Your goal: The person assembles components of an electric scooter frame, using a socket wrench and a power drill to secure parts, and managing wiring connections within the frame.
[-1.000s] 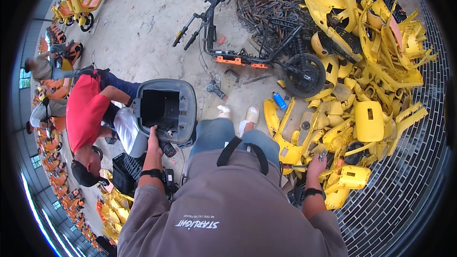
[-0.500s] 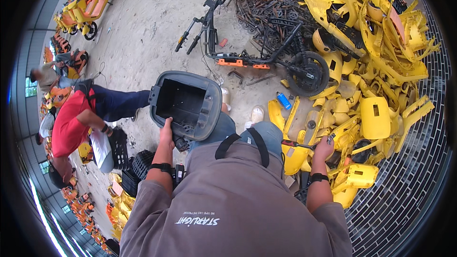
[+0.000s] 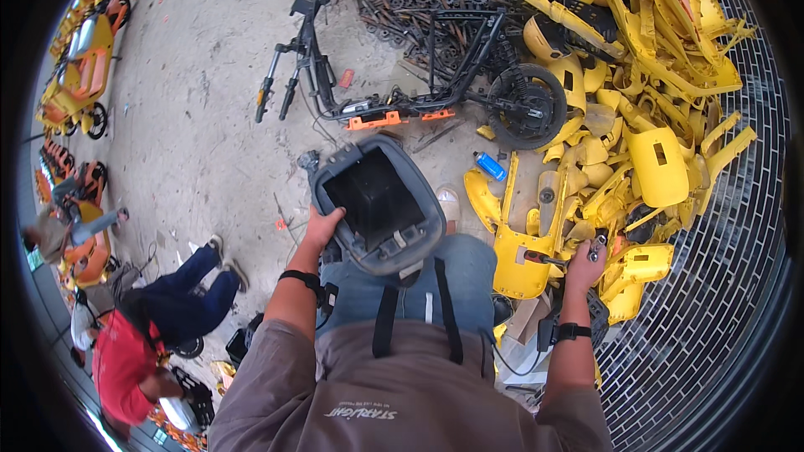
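My left hand (image 3: 325, 223) grips the left rim of a dark grey plastic storage bin (image 3: 432, 216), thumb over the edge. The bin hangs tilted in front of my thighs, and its hollow inside faces up toward me. Off to the right, my right hand (image 3: 585, 266) is closed around a red-and-black-handled screwdriver (image 3: 543, 259) and a silver metal tool (image 3: 597, 246) like a wrench; the fingers hide part of both. Below that hand lie yellow plastic panels (image 3: 521, 272).
A stripped black scooter frame (image 3: 394, 109) lies ahead, by a heap of rusty metal parts (image 3: 419, 8). Yellow body panels (image 3: 657, 167) pile up on the right, with a blue can (image 3: 490, 166) beside them. A person in a red shirt (image 3: 126, 360) bends over at lower left.
The bin has swung right and turned in my left hand, closer in front of my legs. My view has shifted, and the person in red now appears lower. My right hand keeps its tools.
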Demonstrator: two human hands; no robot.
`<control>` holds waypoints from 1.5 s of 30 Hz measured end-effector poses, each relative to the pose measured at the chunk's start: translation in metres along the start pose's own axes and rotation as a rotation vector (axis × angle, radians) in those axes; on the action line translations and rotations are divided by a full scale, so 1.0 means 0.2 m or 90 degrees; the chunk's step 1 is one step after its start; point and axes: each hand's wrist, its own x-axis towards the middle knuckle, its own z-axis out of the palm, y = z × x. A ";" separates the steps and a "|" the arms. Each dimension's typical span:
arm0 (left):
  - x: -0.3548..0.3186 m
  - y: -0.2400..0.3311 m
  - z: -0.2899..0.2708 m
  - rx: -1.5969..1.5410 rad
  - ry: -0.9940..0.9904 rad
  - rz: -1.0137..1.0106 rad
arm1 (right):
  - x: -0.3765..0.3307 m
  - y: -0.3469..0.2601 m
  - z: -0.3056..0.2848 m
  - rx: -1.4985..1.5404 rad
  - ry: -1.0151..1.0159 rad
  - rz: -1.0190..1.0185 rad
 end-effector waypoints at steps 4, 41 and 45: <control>0.46 -0.18 0.30 0.126 -0.160 0.039 | -0.02 -0.08 0.44 0.018 0.006 -0.112; 1.35 -0.67 1.12 0.389 -0.208 -0.032 | 0.08 0.80 2.28 -0.059 -0.291 -0.322; 1.59 -0.64 1.26 0.325 -0.164 -0.017 | 0.11 0.51 2.27 0.016 -0.270 -0.352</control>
